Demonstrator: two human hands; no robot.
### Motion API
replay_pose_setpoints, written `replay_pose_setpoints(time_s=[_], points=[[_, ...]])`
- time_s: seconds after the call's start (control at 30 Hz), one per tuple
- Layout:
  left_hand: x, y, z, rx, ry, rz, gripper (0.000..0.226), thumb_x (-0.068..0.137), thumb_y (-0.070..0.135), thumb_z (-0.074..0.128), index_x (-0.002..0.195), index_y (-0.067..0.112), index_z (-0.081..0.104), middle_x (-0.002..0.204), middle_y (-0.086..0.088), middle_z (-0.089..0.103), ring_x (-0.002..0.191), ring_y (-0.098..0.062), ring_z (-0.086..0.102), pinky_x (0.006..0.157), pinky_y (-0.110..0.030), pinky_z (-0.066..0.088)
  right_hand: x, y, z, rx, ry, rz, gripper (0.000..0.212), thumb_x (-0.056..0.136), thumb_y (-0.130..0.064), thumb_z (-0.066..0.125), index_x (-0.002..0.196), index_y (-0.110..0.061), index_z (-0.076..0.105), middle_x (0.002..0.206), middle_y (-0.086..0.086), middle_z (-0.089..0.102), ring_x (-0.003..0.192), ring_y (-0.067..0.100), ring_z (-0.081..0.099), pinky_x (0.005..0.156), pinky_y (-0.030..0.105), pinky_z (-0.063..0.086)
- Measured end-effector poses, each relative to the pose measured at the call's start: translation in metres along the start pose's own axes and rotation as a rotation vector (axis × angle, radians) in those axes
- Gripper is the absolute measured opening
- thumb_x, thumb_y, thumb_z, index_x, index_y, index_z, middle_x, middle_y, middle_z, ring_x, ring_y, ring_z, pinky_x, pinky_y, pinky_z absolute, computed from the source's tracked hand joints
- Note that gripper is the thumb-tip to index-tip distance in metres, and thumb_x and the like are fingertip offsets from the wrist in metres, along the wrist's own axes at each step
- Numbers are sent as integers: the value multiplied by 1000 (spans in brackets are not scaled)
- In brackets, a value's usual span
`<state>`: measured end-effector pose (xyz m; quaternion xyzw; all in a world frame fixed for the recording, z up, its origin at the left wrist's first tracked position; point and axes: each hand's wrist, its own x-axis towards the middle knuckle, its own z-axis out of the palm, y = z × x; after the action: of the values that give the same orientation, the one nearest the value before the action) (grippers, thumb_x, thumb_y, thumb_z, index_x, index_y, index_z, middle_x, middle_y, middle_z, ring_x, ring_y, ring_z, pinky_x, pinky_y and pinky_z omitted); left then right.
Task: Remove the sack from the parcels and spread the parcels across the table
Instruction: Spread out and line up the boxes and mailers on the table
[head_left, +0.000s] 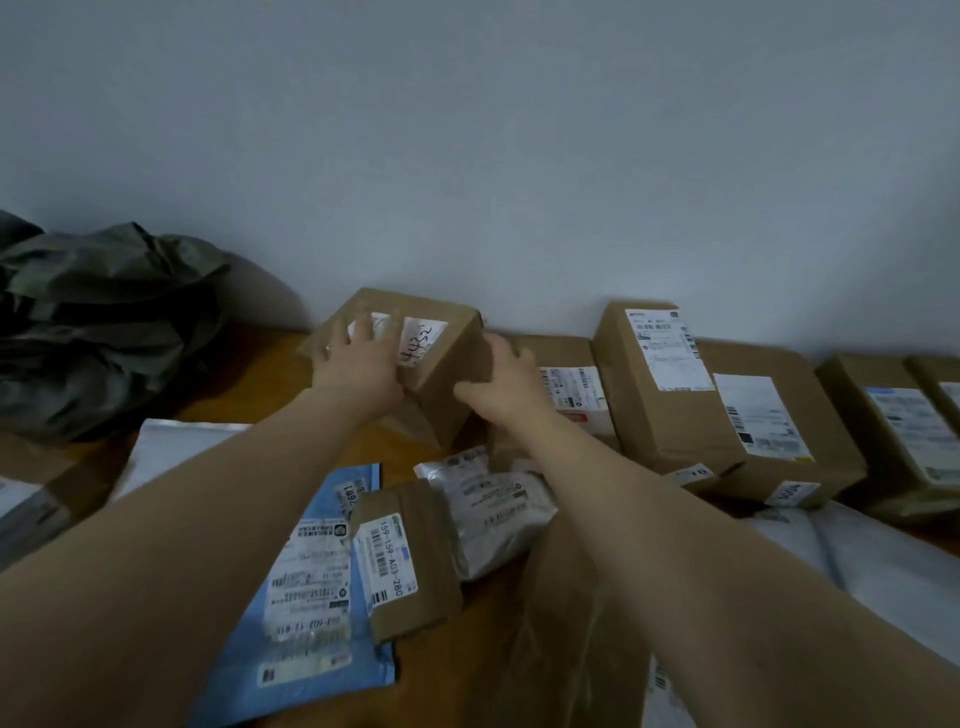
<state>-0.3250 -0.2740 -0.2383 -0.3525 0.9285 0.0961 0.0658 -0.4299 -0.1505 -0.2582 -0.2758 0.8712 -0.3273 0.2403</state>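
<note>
While the tilted brown cardboard box (445, 397) is pressed by the flat-spread left hand (358, 364) and clasped by the curled right hand (500, 384), it could be dropped through uneven grip.

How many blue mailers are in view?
1. The blue mailer lies front centre, a small box overlapping its right edge. Others may be hidden.
</note>
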Motion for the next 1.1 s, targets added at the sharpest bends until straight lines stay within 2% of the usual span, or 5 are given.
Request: replay_pose_setpoints(time_s=[0.27,0.4,0.6,0.73,1.1], points=[[11,-3,14,-1376,-29,-752,47,87,41,59,122,12,48,112,-6,58,103,-30,58,77,-39,52,37,-24,9,101,11,-16,85,90,-46,58,153,-19,7,159,8,16,146,27,16,117,40,19],[11,-5,20,-1228,-80,-552,21,90,3,57,109,11,57,116,-11,64,99,-25,62,85,-37,55,32,-27,23,-148,-45,-116,71,87,-32,64,147,-28,27,137,6,52,124,30,50,102,40,44],[-7,-6,20,-1307,-48,-568,44,88,15,58,129,13,43,110,-5,52,103,-26,49,79,-39,46,35,-24,22,-351,-89,-24,82,93,-31,58,153,-27,3,159,5,-17,138,34,33,104,43,42],[-11,-9,17,-1305,-65,-503,29,92,9,51,121,9,48,114,-7,55,97,-24,51,81,-36,48,44,-20,14,-170,-180,76,104,83,-33,72,153,-24,-4,158,4,4,77,24,62,50,30,50],[-27,-14,-1,-1119,-220,-388,42,96,2,36,138,6,37,140,-12,46,113,-24,44,83,-31,33,5,-21,14,-666,13,52,58,92,-33,52,142,-14,30,141,18,30,129,34,33,99,44,39]])
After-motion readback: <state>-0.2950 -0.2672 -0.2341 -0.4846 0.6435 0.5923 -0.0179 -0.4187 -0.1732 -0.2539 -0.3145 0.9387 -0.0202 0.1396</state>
